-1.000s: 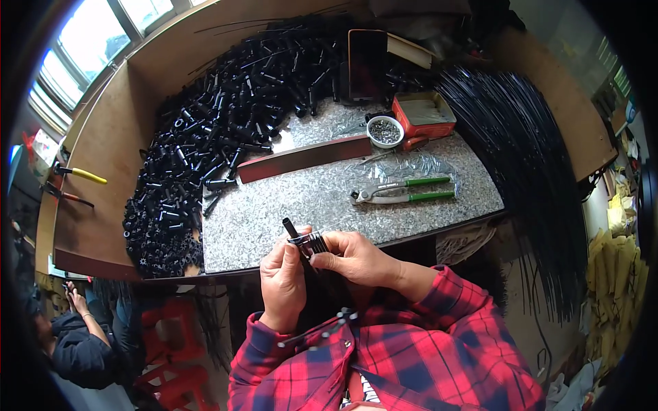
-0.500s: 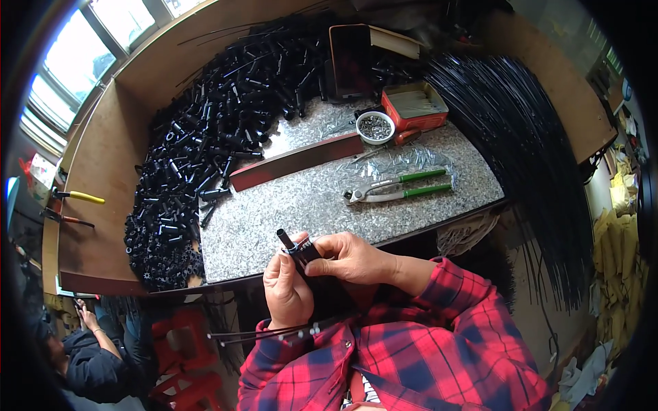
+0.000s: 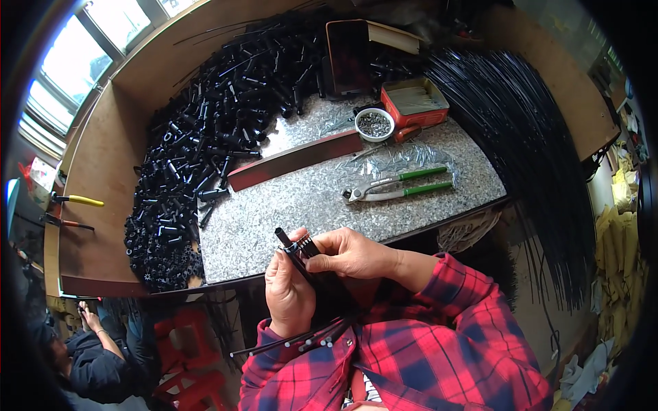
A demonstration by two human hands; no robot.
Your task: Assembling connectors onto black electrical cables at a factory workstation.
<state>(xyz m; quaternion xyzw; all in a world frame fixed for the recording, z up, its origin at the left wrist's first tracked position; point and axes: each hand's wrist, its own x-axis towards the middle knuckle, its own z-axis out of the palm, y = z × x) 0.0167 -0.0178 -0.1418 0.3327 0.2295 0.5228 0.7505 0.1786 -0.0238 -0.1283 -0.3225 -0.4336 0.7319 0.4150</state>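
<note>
My left hand [image 3: 289, 296] is closed on a black plastic tube-shaped part [image 3: 282, 237], its hollow end tilted up and left above the fingertips. Right against it, my right hand [image 3: 355, 255] pinches a bundle of thin black rods [image 3: 304, 243] whose small pale tips fan out by the tube. Whether any rod sits in the part is hidden by the fingers. Several white-capped rod ends [image 3: 317, 341] stick out across my left forearm. Both hands are just off the table's front edge, over my lap.
Beyond the hands, green-handled pincers [image 3: 401, 186] lie on the speckled tabletop [image 3: 295, 205]. Behind are a red bar [image 3: 295, 159], a white bowl of small metal bits [image 3: 375, 125], a red box [image 3: 415, 109] and a phone [image 3: 348, 58]. Black parts [image 3: 199, 157] heap left; long rods [image 3: 514, 151] right.
The pale tips by the tube are spread wider and show more. The white-capped rod ends have swung right across my left forearm. Both hands stay nearly in place.
</note>
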